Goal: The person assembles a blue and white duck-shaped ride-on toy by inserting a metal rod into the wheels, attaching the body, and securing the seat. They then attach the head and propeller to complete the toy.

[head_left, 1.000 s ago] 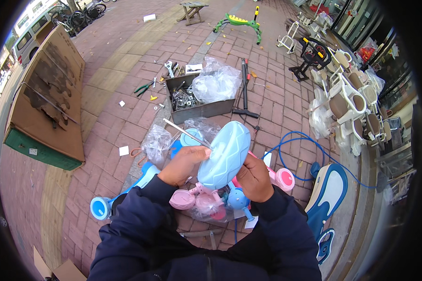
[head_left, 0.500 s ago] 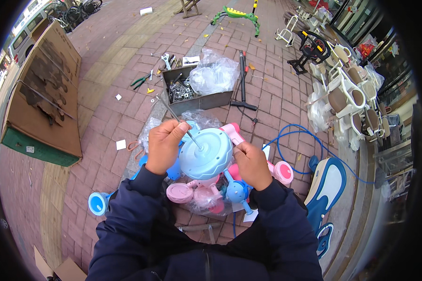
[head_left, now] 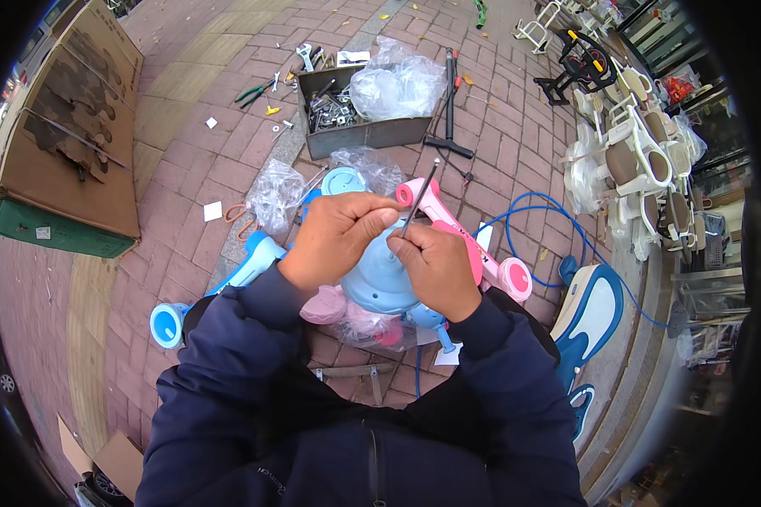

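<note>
A thin dark metal rod (head_left: 421, 198) slants upward to the right above a light blue round plastic part (head_left: 379, 283). My right hand (head_left: 441, 269) pinches the rod's lower portion between thumb and forefinger, over that blue part. Close beside the rod, my left hand (head_left: 338, 237) has its thumb and fingers pressed together; whatever they hold is hidden. Both hands cover much of the blue part. Around it lie a pink plastic frame piece (head_left: 448, 221), a blue plastic tube piece (head_left: 255, 260) and pink parts in clear wrap (head_left: 368, 323).
Beyond the parts stands a metal toolbox (head_left: 372, 135) with loose hardware and a plastic bag. A black-and-red long-handled tool (head_left: 450, 110) lies beside it. Left is a large cardboard box (head_left: 63, 160); right, a blue hose (head_left: 509, 241), a blue-and-white plastic piece (head_left: 592, 317) and stacked child seats (head_left: 630, 160).
The rod leaned up to the left in my left hand; now it leans up to the right in my right hand's pinch. Both hands have come together over the blue part.
</note>
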Tool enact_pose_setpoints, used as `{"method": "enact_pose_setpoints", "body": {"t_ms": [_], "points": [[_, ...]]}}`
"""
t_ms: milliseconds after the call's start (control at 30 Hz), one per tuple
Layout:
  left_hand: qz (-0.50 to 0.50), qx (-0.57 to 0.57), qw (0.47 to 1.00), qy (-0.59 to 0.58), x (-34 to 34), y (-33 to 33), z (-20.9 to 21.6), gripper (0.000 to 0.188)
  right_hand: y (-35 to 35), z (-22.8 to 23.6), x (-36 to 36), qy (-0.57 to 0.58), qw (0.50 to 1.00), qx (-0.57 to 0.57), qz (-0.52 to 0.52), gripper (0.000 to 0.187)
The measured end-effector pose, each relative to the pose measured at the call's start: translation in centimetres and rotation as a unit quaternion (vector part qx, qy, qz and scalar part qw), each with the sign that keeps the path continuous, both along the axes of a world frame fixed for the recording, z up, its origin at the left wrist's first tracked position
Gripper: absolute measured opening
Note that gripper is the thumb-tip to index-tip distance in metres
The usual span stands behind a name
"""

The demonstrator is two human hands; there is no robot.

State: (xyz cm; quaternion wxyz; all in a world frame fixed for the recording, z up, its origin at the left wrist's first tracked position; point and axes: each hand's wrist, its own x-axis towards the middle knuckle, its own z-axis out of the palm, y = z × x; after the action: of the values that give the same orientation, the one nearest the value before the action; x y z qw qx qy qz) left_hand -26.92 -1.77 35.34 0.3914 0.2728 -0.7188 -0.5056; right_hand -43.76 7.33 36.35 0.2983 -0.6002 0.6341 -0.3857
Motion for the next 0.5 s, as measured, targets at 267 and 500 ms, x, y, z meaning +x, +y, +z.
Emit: {"method": "enact_pose_setpoints", "body": {"t_ms": [267,500], "points": [[0.059,0.481,0.863,0.14,2.6,-6.7,-5.7,0.035,0.1,2.9,-5.8,-0.03,0.983,-0.035,-0.179,0.029],[0.16,0.405,0.894,-0.109,5.5,-7.2,-22.4,0.028,2.2,3.1,-7.7,-0.081,0.972,0.011,-0.221,0.029]]}}
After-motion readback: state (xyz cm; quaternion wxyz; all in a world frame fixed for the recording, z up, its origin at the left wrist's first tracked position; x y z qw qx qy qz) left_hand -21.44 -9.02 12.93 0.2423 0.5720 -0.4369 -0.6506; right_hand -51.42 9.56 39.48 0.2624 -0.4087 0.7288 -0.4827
